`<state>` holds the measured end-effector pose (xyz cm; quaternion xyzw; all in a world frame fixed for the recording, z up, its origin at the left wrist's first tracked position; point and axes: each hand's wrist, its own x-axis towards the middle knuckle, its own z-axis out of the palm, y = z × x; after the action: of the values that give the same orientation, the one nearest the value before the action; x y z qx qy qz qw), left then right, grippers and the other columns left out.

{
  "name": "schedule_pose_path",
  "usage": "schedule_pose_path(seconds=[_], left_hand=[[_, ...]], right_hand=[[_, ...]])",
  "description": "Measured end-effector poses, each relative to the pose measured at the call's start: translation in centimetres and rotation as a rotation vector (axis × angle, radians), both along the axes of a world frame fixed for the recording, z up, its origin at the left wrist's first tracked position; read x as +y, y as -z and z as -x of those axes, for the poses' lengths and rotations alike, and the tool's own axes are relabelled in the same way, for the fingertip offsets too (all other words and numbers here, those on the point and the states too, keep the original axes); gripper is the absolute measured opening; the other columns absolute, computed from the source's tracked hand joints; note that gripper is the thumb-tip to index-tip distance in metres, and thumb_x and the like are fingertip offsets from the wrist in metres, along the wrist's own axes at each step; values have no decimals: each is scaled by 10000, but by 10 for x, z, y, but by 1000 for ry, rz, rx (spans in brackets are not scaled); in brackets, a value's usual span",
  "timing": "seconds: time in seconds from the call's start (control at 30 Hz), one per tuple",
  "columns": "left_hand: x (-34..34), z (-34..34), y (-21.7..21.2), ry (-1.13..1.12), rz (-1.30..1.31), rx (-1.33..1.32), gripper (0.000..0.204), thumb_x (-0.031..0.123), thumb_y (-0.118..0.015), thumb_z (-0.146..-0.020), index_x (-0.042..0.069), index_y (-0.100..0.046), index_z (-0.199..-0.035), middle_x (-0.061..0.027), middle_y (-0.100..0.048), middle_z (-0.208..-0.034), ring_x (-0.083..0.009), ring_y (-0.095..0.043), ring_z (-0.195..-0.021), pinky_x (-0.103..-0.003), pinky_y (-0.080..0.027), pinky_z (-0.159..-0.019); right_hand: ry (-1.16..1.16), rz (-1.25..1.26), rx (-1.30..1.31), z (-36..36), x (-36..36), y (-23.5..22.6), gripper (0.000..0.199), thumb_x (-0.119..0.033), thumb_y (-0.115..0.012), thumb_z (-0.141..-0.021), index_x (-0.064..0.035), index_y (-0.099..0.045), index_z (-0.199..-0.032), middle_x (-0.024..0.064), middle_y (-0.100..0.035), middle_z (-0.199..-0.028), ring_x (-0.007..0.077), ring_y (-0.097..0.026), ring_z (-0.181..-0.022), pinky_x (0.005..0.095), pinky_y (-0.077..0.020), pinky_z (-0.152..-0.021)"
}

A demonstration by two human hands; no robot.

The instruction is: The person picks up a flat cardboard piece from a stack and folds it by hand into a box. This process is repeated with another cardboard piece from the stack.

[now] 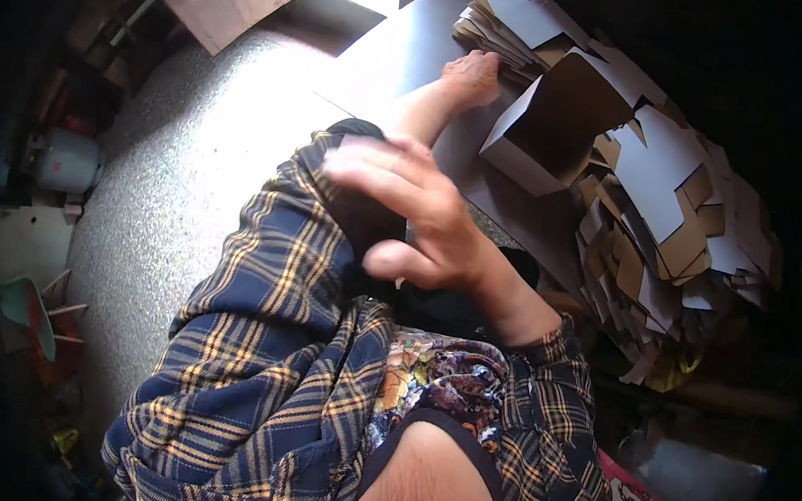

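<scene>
My left hand (473,77) reaches far across the table, with its fingers curled at the near left edge of a stack of flattened white-and-brown cartons (492,40). The fingertips are hidden, so what they grip does not show. In front of my body, my right hand (411,207) is raised in the air. Its fingers are stretched out, the thumb stands apart, and nothing is in it; the fingertips are blurred. A folded-up white carton (526,163) with a brown inside stands on the table right of my hands, its open side showing.
A large heap of flat cartons (659,184) fills the right side. The grey table (408,40) runs away from me. To the left lies a bright speckled floor (169,189), with a whitish container (71,161) and a green-and-red object (30,313) at its edge. A brown box (228,6) stands at the top left.
</scene>
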<state>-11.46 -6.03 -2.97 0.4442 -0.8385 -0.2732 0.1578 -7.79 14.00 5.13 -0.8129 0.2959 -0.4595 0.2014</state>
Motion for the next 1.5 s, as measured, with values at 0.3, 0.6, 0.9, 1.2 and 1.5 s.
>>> schedule_pose_path(seconds=[0.3, 0.6, 0.9, 1.2, 1.5], left_hand=[[40, -24, -68, 235, -402, 472, 590, 529, -521, -899, 34, -597, -1209, -142, -641, -1153, -275, -598, -1073, -419, -464, -881], [57, -19, -47, 295, -149, 344, 591, 174, -510, -835, -22, -355, -1371, -274, -563, -1212, -365, -558, -1145, -410, -438, -984], [54, -17, -46, 280, -90, 423, 475, 144, -434, -840, -20, -451, -1285, -245, -618, -1087, -351, -612, -1019, -417, -455, -905], [48, -13, -42, 330, -187, 621, 513, 98, -440, -800, 14, -456, -1306, -237, -599, -1167, -359, -553, -1140, -394, -428, -986], [44, -12, -30, 292, -236, 592, 562, 131, -523, -822, 42, -418, -1366, -195, -587, -1233, -305, -555, -1166, -366, -420, -1004]], right_hand=[[1056, 23, -309, 126, 35, 7, 315, -33, -567, -831, -22, -584, -1145, 127, -600, -1108, 269, -583, -1015, 365, -463, -906], [1096, -164, -147, 146, 6, 57, 831, -159, -701, -766, -35, -232, -1441, 205, -411, -1377, 345, -417, -1276, 410, -329, -1068], [1026, -322, -465, 154, 6, 81, 726, -87, -544, -788, 0, -245, -1444, 184, -362, -1424, 317, -350, -1333, 371, -243, -1118], [965, -264, -371, 155, 2, 78, 668, -139, -563, -777, 50, -341, -1378, 245, -417, -1363, 350, -405, -1281, 373, -278, -1094], [918, -242, -394, 146, 0, 61, 590, -132, -623, -794, 23, -393, -1315, 193, -537, -1205, 299, -530, -1117, 383, -402, -978]])
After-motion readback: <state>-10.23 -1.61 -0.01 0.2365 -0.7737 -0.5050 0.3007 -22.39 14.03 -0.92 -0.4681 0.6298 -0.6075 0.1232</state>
